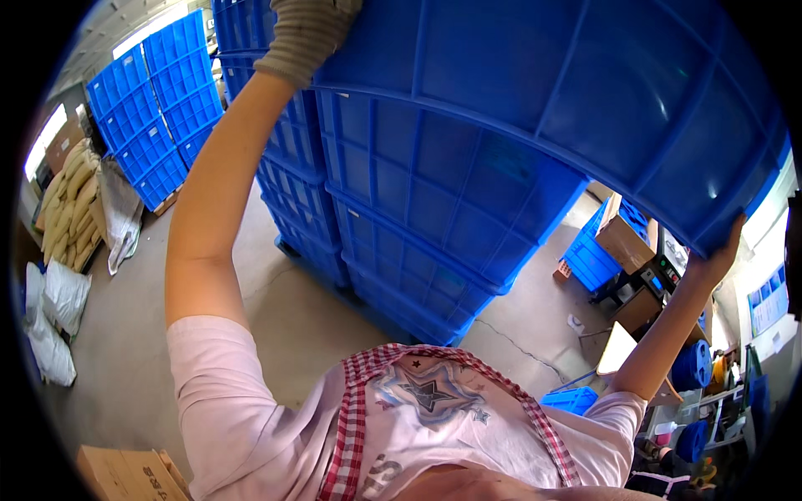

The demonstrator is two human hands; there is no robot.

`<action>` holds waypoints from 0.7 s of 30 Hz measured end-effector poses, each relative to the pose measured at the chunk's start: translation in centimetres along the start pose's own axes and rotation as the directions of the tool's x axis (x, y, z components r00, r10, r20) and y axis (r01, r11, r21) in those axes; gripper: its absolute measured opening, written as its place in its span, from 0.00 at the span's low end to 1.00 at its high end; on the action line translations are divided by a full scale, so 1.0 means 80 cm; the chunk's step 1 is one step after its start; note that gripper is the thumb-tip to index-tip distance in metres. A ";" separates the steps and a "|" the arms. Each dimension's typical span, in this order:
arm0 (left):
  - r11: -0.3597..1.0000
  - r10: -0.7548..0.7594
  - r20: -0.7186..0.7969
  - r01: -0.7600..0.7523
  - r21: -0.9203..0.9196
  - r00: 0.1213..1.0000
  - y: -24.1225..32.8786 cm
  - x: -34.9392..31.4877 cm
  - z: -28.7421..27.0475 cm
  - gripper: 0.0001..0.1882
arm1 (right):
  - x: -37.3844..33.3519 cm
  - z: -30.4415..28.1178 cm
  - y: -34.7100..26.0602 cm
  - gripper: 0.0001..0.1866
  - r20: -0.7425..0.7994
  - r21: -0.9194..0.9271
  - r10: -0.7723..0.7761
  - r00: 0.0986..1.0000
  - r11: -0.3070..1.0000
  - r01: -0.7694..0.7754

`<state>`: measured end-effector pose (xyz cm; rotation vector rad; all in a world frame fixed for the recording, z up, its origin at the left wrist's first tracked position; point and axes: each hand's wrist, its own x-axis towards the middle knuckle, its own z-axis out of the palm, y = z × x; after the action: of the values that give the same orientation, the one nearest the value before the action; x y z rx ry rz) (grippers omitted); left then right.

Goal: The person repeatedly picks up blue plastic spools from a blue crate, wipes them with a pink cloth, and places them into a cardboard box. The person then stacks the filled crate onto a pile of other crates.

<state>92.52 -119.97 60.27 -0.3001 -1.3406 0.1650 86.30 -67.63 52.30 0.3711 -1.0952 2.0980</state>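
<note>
A large blue plastic crate point(493, 58) with ribbed walls fills the upper part of the view, tilted, its right end jutting out past the stack below. At its left end is my left hand point(311, 32), in a grey knitted glove, closed against the crate; the top of the frame cuts off its fingers. My right hand point(717, 257), seemingly bare, grips the lower right corner, with its fingertips along the edge. Under the raised crate stand stacked blue crates point(409, 184) of the same kind.
A blue pallet point(368, 311) carries the stack. Further off at left are more stacked blue crates point(154, 108), tan sacks point(71, 204) and white bags point(63, 296). A cardboard box point(129, 474) sits at lower left. Beyond my right arm are a blue basket point(591, 250) and a cluttered workbench.
</note>
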 end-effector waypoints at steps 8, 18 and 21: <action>0.992 -0.122 0.147 0.126 -0.020 0.982 -0.151 -0.060 0.125 0.24 | -0.019 0.127 0.119 0.39 0.124 -0.512 -0.114 0.986 0.844 0.162; 0.957 -0.290 0.070 0.291 -0.002 0.954 -0.173 -0.142 0.243 0.33 | 0.029 0.155 0.175 0.41 0.379 -0.734 -0.133 0.916 0.559 0.385; 0.960 -0.280 0.083 0.279 0.026 0.956 -0.185 -0.153 0.234 0.34 | 0.012 0.169 0.182 0.40 0.371 -0.727 -0.040 0.928 0.610 0.317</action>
<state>70.77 -135.31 57.14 -0.0894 -1.4520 -0.0508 74.17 -83.40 52.30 0.3674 -1.9519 1.2069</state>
